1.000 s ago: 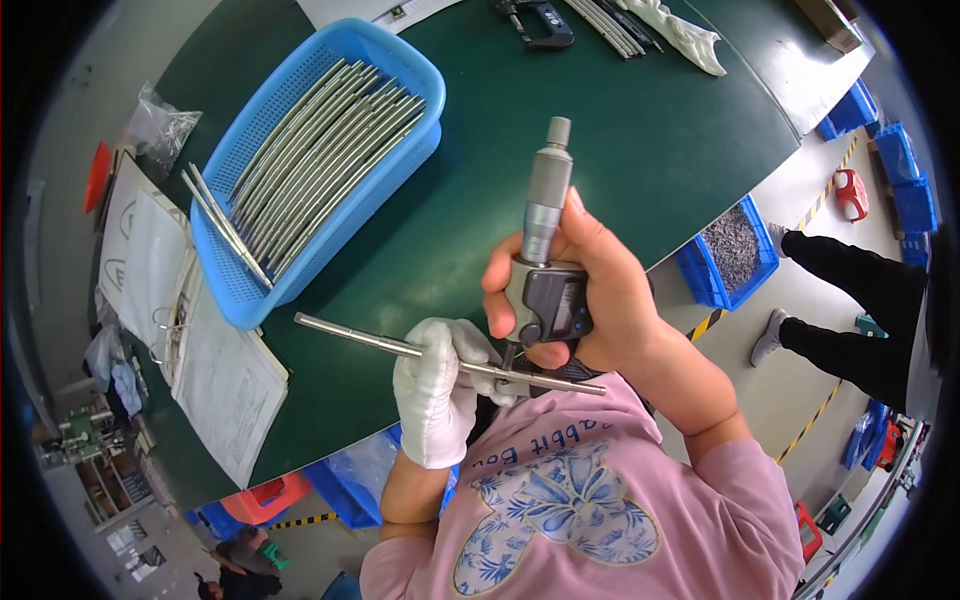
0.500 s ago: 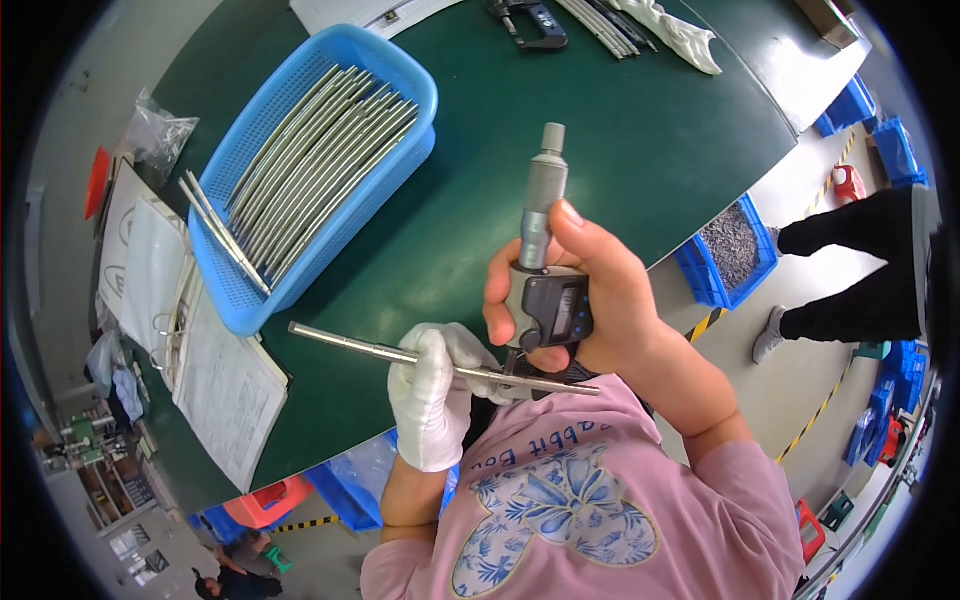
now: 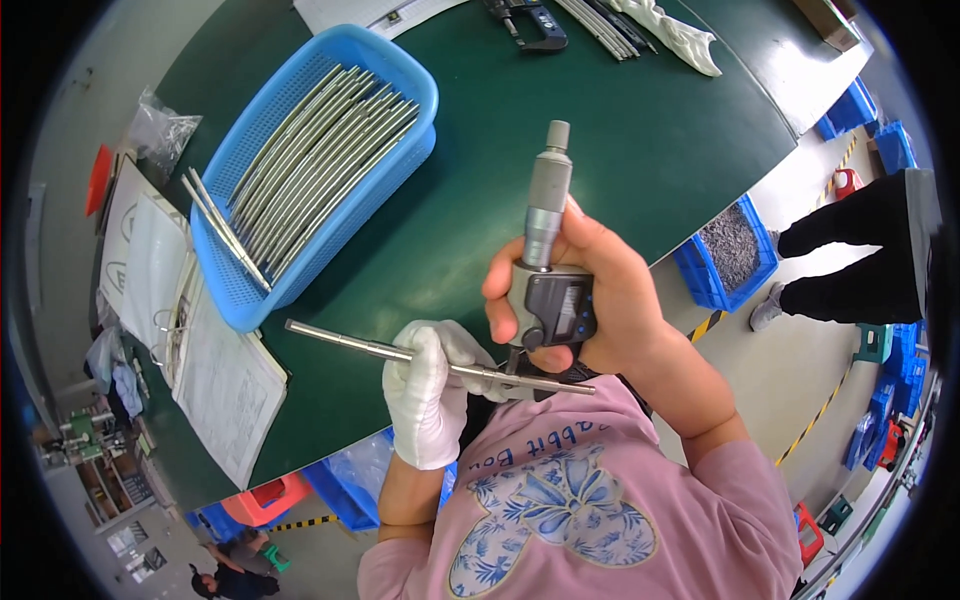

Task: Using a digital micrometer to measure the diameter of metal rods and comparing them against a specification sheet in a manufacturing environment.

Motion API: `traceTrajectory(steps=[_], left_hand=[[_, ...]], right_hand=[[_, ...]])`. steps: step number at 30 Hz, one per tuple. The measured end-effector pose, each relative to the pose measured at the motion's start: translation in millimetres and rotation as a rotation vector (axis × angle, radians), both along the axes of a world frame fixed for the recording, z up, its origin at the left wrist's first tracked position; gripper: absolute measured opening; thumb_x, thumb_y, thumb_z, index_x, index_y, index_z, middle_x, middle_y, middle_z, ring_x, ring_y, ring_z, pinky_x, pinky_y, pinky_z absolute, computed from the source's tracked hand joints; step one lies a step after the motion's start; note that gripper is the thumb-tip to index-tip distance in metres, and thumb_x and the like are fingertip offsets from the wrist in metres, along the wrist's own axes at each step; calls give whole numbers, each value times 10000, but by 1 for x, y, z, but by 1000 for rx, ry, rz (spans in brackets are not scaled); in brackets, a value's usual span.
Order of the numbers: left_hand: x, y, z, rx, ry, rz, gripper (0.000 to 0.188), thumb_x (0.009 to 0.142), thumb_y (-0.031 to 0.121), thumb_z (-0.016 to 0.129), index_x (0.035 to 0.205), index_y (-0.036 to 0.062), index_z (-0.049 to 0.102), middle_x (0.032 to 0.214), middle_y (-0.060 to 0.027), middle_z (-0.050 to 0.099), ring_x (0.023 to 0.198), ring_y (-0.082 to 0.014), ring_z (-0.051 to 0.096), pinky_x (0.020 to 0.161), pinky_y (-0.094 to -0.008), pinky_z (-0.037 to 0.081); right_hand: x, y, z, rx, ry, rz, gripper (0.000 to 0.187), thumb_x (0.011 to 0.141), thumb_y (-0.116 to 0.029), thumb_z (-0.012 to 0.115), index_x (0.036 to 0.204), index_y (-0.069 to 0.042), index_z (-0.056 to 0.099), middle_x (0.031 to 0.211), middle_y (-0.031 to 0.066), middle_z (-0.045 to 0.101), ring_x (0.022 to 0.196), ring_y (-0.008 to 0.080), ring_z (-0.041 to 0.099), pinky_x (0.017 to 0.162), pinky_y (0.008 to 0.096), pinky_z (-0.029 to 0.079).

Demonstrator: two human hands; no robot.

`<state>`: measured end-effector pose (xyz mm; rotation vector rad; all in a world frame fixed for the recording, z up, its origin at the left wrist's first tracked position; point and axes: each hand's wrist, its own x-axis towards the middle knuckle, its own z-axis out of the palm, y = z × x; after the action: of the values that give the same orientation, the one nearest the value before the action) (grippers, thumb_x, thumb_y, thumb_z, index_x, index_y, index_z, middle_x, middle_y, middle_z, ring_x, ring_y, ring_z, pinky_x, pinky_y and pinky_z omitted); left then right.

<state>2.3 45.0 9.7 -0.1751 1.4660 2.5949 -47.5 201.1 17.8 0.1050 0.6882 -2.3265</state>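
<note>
My left hand [image 3: 428,395], in a white glove, is closed round a thin metal rod [image 3: 345,341] that slants down to the right. Bare, my right hand [image 3: 615,285] grips a digital micrometer [image 3: 547,200], its thimble pointing up and its small screen facing me. The rod's right part crosses the micrometer's lower end, by the spindle; whether the measuring faces touch it I cannot tell. To the left, a blue perforated basket [image 3: 222,290] holds many similar rods [image 3: 325,165], two of them leaning apart over its near end.
A green table [image 3: 480,130] bears a second micrometer [image 3: 545,30], more rods [image 3: 597,27] and a white glove [image 3: 680,40] at the back. Papers in a ring binder [image 3: 225,385] lie left. On the floor at right are a blue bin [image 3: 690,275] of grey pieces and a standing person's legs [image 3: 840,270].
Both hands keep their grips. The gloved hand and rod have shifted very slightly left, and the micrometer has moved a touch to the right.
</note>
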Motion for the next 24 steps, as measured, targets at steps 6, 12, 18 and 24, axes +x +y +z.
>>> traceTrajectory(steps=[6,12,18,24], left_hand=[[0,-5,-2,14,8,-32,311,879,279,420,715,16,445,613,-106,481,489,-182,511,485,-279,444],[1,-4,-3,-12,23,-18,307,880,278,421,711,23,444,610,-111,482,486,-185,513,479,-278,438],[1,-4,-3,4,44,-8,303,880,262,422,700,19,442,603,-112,472,482,-185,490,463,-283,430],[0,-5,-4,25,10,-10,295,875,258,433,703,19,446,596,-113,474,475,-187,496,467,-283,433]], right_hand=[[0,2,4,3,-22,6,618,804,-553,292,831,12,542,678,150,573,407,134,453,355,213,355],[0,1,4,85,38,6,590,791,-556,356,795,0,553,647,135,571,396,127,440,353,210,347],[0,-1,0,51,78,14,644,831,-538,259,833,42,538,677,181,561,393,139,454,321,205,368],[1,1,3,-7,28,8,622,837,-535,262,847,18,544,677,153,580,405,132,458,361,217,360]])
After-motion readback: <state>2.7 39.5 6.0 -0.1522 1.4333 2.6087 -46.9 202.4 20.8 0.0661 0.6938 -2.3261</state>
